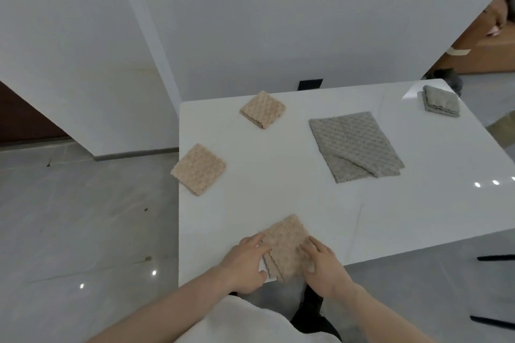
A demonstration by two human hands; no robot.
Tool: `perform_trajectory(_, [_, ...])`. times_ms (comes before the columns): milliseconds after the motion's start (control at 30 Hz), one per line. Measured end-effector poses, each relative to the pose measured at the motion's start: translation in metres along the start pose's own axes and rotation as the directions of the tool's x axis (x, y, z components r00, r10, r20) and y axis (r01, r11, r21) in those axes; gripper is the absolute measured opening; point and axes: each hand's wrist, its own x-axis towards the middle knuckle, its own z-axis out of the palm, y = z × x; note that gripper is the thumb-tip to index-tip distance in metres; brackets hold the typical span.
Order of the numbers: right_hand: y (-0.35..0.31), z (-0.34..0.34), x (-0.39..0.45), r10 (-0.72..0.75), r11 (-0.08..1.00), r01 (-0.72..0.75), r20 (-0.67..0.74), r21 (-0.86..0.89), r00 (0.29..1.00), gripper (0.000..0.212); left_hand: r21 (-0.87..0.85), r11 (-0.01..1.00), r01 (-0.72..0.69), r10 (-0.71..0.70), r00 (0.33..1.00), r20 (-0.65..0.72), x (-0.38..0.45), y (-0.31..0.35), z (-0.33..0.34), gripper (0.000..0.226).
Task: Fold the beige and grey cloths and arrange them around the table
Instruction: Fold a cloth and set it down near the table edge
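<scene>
Beige folded cloth (287, 250) lies at the near edge of the white worktop (278, 189), between both hands. Left hand (245, 264) rests its straight fingers (257, 239) on the cloth's left edge; right hand (324, 264) presses the right side, fingers loosely spread. Two more folded beige cloths (198, 169) (262, 109) sit at left, an unfolded grey cloth (355, 146) at right, a folded grey cloth (440, 100) far right.

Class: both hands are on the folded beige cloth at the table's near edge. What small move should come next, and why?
Probably let go and reach for the large grey cloth. The near beige cloth already looks folded under the left hand and right hand, while the grey one still lies spread, one corner turned over.
</scene>
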Motion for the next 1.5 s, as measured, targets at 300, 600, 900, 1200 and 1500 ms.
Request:
perform_trajectory(300, [0.098, -0.034, -0.017, -0.011, 0.993, 0.005, 0.055, 0.114, 0.998, 0.067, 0.038, 0.963, 0.265, -0.267, 0.961, 0.07, 0.048, 0.07, 0.05, 0.074])
perform_trajectory(600, [0.175, -0.079, -0.005, -0.059, 0.998, 0.061, 0.143, -0.01, 0.988, 0.061, 0.1, 0.896, 0.433, -0.442, 0.891, 0.104, 0.059, 0.101, 0.057, 0.078])
perform_trajectory(900, [0.176, -0.083, 0.003, -0.075, 0.997, 0.079, 0.128, -0.024, 0.989, 0.061, 0.169, 0.9, 0.401, -0.388, 0.916, -0.105, 0.073, 0.117, 0.074, 0.085])
perform_trajectory(1200, [0.214, -0.107, 0.002, -0.007, 0.997, 0.013, 0.079, -0.077, 0.997, 0.062, 0.101, 0.912, 0.397, -0.38, 0.913, -0.148, 0.083, 0.127, 0.034, 0.044])
perform_trajectory(1500, [0.263, -0.158, 0.025, -0.034, 0.993, 0.041, 0.057, -0.115, 0.998, 0.061, -0.118, 0.952, 0.282, -0.305, 0.898, -0.317, 0.139, 0.204, 0.029, 0.048])
